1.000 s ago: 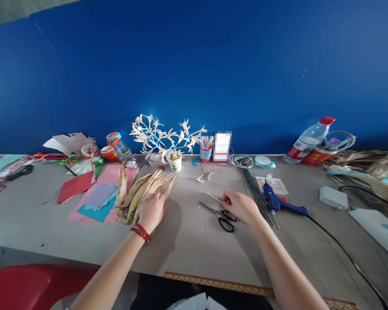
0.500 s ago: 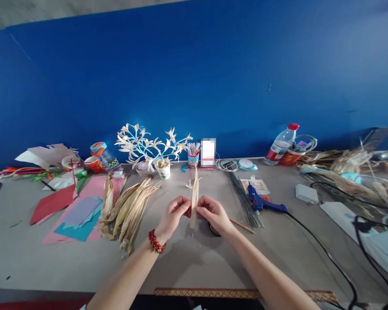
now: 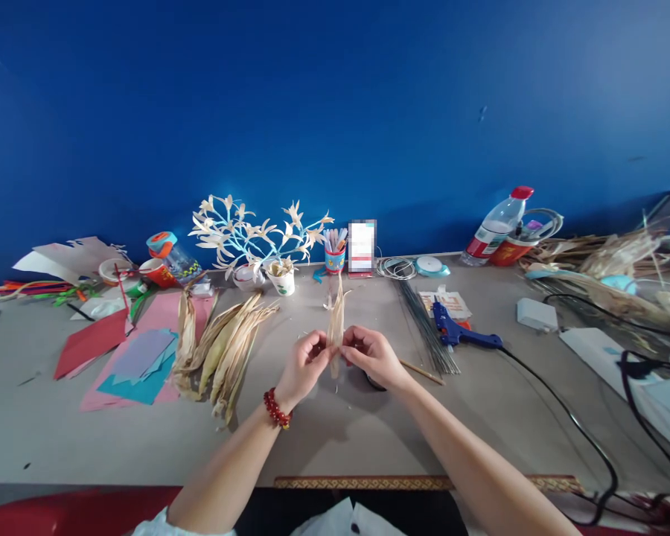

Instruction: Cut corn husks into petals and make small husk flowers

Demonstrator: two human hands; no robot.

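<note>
My left hand (image 3: pixel 304 366) and my right hand (image 3: pixel 371 356) meet above the middle of the table, both pinched on one dried corn husk strip (image 3: pixel 336 316) that stands upright between them. A red bead bracelet circles my left wrist. A pile of dried corn husks (image 3: pixel 223 344) lies to the left of my left hand. Black scissors (image 3: pixel 375 383) lie mostly hidden under my right hand, and a thin wooden stick (image 3: pixel 421 371) lies just right of it.
A blue glue gun (image 3: pixel 462 333) with a black cord and a bundle of thin wires (image 3: pixel 424 326) lie to the right. Coloured paper sheets (image 3: pixel 127 348) lie at the left. A husk-flower branch in a cup (image 3: pixel 262 240), a pen cup, a bottle (image 3: pixel 494 225) line the blue wall.
A second ago my left hand lay on the husk pile and my right hand was at the scissors. Both hands have since come together holding one husk strip upright.
</note>
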